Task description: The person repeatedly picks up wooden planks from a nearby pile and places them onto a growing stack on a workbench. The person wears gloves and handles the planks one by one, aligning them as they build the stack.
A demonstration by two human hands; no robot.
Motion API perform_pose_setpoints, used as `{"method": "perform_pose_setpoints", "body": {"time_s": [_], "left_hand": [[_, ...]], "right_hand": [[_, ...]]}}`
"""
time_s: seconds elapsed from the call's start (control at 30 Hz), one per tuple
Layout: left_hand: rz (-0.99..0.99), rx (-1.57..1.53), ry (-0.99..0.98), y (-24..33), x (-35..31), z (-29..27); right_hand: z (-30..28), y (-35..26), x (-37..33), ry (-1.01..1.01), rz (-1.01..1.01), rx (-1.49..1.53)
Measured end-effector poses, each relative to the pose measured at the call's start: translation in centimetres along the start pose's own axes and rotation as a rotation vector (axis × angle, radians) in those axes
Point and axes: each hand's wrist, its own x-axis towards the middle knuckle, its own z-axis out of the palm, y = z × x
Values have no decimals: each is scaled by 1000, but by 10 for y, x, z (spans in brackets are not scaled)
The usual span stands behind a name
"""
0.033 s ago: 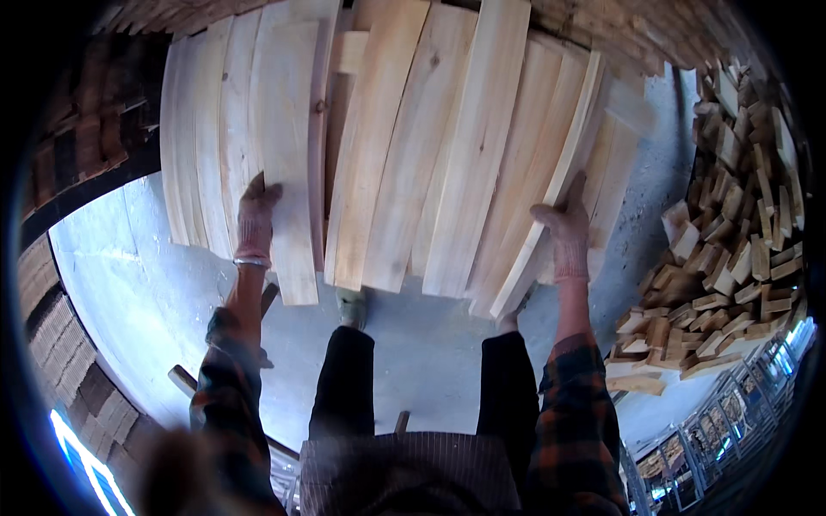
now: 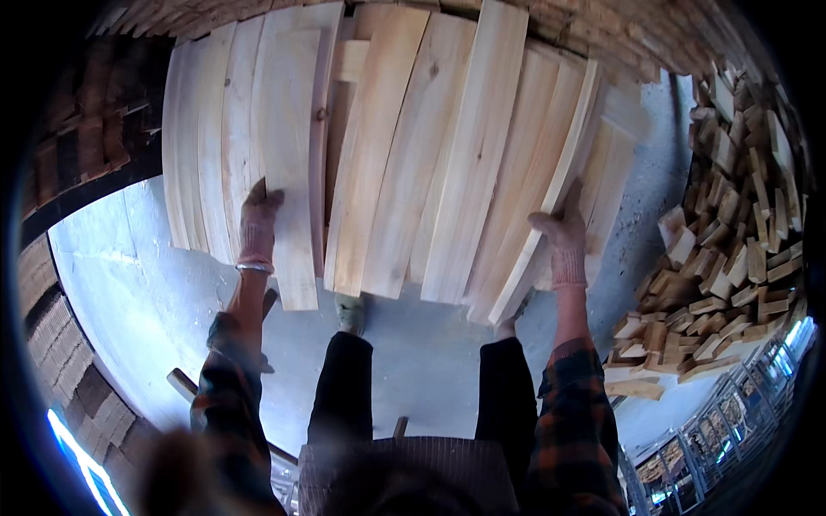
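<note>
Pale wooden planks (image 2: pixel 430 155) lie side by side in a broad, partly overlapping row in front of me. My left hand (image 2: pixel 258 228), in a pinkish work glove, grips the left edge of a plank (image 2: pixel 297 163) that overlaps its neighbours. Its thumb lies over the edge; the other fingers are partly hidden. On the right, my right hand (image 2: pixel 564 241), gloved too, is closed on a narrow plank (image 2: pixel 551 198) tilted up on its edge. The thumb rests across that plank's left side, and the fingers are behind it.
A large heap of short wood offcuts (image 2: pixel 723 258) lies on the grey floor (image 2: pixel 413 361) at the right. Stacked brown pieces (image 2: pixel 64 344) line the left side. Metal frames (image 2: pixel 731 421) stand at the lower right. My knees and feet are below the planks.
The view has shifted very slightly, so the planks sit a little lower. Both hands keep their holds on the same planks.
</note>
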Motion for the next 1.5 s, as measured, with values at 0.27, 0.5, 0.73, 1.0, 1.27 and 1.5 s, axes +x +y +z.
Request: {"method": "perform_pose_setpoints", "body": {"time_s": [0.27, 0.5, 0.73, 1.0, 1.27, 1.5], "left_hand": [[-578, -477, 86, -32, -195, 58], [-454, -775, 270, -139, -159, 90], [-453, -1027, 216, -137, -195, 119], [-365, -1095, 286, -135, -210, 128], [-579, -1072, 443, -109, -148, 118], [-322, -422, 312, -103, -162, 110]], "right_hand": [[-20, 16, 2, 51, 38, -47], [-15, -3, 2, -43, 88, 18], [-26, 7, 11, -50, -22, 76], [-25, 1, 14, -84, -70, -26], [9, -17, 9, -22, -20, -24], [-2, -13, 9, 4, -2, -92]]}}
